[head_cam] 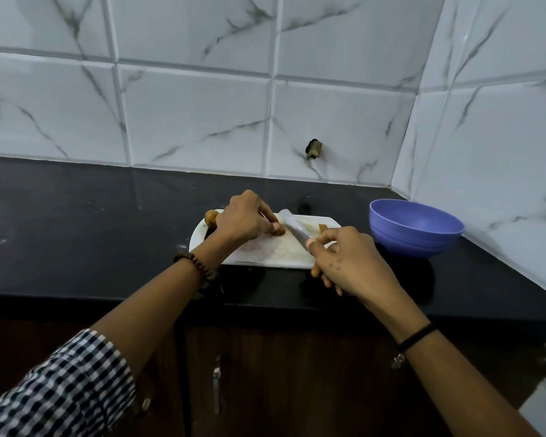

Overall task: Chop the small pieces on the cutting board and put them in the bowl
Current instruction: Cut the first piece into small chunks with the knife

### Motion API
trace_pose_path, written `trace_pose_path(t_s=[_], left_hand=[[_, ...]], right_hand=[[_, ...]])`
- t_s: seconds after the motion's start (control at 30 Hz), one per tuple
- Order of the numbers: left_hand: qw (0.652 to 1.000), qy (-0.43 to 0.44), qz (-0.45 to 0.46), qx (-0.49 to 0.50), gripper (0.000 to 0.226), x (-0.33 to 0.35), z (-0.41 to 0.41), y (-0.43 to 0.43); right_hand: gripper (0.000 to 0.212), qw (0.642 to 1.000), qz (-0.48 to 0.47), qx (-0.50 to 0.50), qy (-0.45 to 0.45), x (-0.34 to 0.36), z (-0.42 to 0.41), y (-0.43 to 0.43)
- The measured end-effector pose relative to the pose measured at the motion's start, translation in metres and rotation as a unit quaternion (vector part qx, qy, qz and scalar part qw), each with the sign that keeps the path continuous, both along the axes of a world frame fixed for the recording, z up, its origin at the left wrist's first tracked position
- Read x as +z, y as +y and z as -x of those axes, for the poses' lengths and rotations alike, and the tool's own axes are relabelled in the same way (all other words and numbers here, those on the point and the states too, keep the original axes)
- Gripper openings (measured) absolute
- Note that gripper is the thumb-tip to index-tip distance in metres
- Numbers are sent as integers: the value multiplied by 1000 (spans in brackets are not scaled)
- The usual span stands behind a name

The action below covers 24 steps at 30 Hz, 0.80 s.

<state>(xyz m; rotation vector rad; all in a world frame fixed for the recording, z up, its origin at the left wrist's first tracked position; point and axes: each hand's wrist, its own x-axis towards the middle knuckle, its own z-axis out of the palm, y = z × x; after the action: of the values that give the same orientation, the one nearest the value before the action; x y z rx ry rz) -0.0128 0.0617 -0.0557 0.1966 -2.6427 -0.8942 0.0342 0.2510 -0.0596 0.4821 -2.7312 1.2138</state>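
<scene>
**Small, roll-prone pieces need a fingertip pinch clear of the blade**

The white rectangular cutting board lies near the front edge of the black stone countertop. At the board's middle the left hand pinches a small round brown piece with curled fingertips. The right hand is wrapped round the handle of a pale-bladed knife, whose blade slants just beside that piece. A larger round brown chunk sits at the board's far left corner, and a brown sliver lies near its far right edge. The round violet-blue plastic bowl stands just beside the board's right edge. The piece looks light, firm and apt to roll or slip. It is probably best held at the end away from the blade.
</scene>
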Motion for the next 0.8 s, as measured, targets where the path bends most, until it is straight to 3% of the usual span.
trace_pose_path(t_s=[0.47,0.6,0.8], left_hand=[[999,-6,44,12,11,2,5,4],[999,-3,49,15,12,2,6,5],[998,8,55,18,12,2,4,5]], right_hand=[[31,987,-141,-51,61,2,12,-30],[16,970,-223,-55,79,6,4,-41],[4,960,-270,-27,68,10,-10,-40]])
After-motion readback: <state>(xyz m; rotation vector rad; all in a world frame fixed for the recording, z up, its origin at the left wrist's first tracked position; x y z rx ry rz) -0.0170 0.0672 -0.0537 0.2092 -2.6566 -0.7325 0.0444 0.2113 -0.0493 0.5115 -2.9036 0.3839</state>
